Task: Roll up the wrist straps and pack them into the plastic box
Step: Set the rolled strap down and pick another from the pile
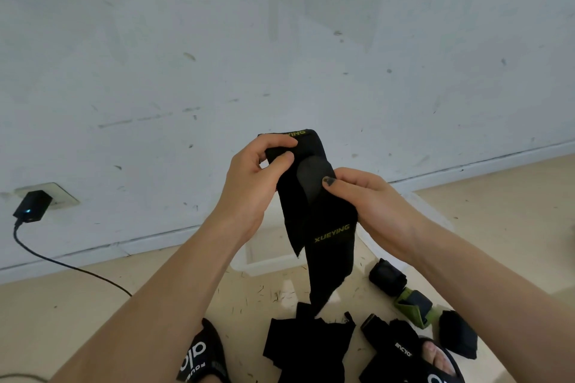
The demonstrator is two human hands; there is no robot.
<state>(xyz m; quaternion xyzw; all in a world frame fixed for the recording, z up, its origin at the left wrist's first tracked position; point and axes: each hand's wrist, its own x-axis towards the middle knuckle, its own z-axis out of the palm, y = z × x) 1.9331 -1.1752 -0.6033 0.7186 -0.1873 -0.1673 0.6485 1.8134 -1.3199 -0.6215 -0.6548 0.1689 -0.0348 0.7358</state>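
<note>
**Strap held up to start a roll**

Black strap [314,205] lifted in front of the chest, tail hanging down to the floor, likely so it falls straight and untwisted. Left hand [252,183] pinching the top end between thumb and curled fingers. Right hand [370,202] gripping the middle, thumb pressed on a dark patch, probably to anchor the first turn. Clear box [267,258] on the floor just behind, within easy reach. Rolled straps [389,281] lying beside it, not yet packed.

Black strap [314,193] with yellow-green lettering; black rolls [387,277] (one [413,308] green-edged); black slides [199,357] with white lettering; clear box [267,258]; beige floor [77,314].
</note>
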